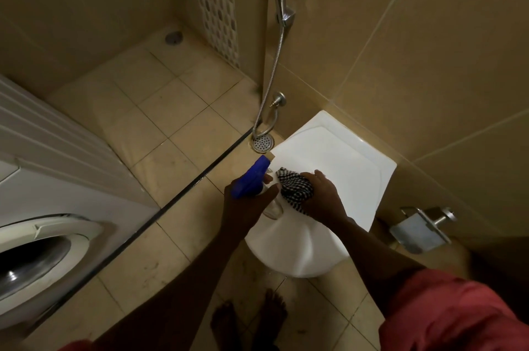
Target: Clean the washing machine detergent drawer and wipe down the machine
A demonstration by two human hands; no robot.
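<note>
Left hand grips spray bottle; right hand fingers seemingly clutch checked cloth beneath them.

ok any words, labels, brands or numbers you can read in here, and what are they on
No text can be read in this view.
The spray bottle in the left hand: no label showing.
The washing machine: no brand or numbers visible on the part in view.
The checked cloth in the right hand, toilet lid, paper holder: no print.

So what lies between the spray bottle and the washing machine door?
In the head view, only tiled floor, crossed diagonally by a dark strip, lies between the spray bottle and the washing machine door.
</note>
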